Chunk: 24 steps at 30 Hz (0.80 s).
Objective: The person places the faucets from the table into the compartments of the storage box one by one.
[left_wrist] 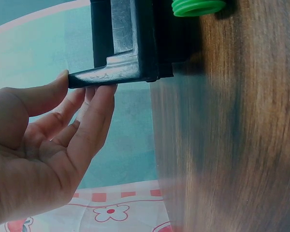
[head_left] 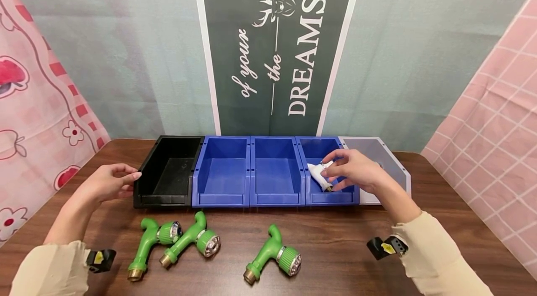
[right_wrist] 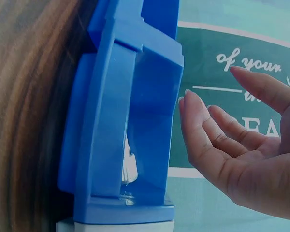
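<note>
I'm resting the unclenched left hand (head_left: 105, 182) against the black plastic bin (head_left: 163, 200), centre-left, and hovering the empty right hand (head_left: 356, 170) over the white, brass-ended tap (head_left: 317, 174) in the right-of-centre blue plastic bin (head_left: 331, 199), judging placement nearly done, withdrawal next.

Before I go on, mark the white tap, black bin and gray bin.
White tap (head_left: 318, 175), head view: its white body.
Black bin (head_left: 163, 200), head view: its front wall.
Gray bin (head_left: 396, 171), head view: its right side wall.
</note>
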Motion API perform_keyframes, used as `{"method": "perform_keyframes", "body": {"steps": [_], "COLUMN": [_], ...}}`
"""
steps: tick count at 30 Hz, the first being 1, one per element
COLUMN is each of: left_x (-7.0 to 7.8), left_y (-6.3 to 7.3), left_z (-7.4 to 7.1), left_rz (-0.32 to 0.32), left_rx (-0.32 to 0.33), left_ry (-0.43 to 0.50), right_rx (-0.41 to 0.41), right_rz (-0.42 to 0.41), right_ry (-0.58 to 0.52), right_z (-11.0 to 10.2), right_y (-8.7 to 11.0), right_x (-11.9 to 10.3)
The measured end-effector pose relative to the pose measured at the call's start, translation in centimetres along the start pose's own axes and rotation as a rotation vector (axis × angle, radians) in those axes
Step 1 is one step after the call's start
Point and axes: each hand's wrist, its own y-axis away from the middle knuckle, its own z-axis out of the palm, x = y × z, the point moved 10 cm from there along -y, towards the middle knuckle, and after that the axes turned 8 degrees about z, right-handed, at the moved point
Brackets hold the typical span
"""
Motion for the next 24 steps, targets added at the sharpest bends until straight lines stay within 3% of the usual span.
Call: {"method": "perform_keyframes", "body": {"steps": [13, 24], "left_x": [-0.1, -0.2], "left_y": [-0.2, -0.1], "left_z": [0.1, 0.0], "left_rz": [0.007, -0.002], "left_rx": [-0.003, -0.006], "left_ry": [0.031, 0.026], "right_rx": [-0.034, -0.131], "right_rz": [0.001, -0.006], "right_ry": [0.001, -0.027], "right_z": [2.2, 4.8], "right_y": [0.3, 0.8], "right_x": [0.5, 0.9]}}
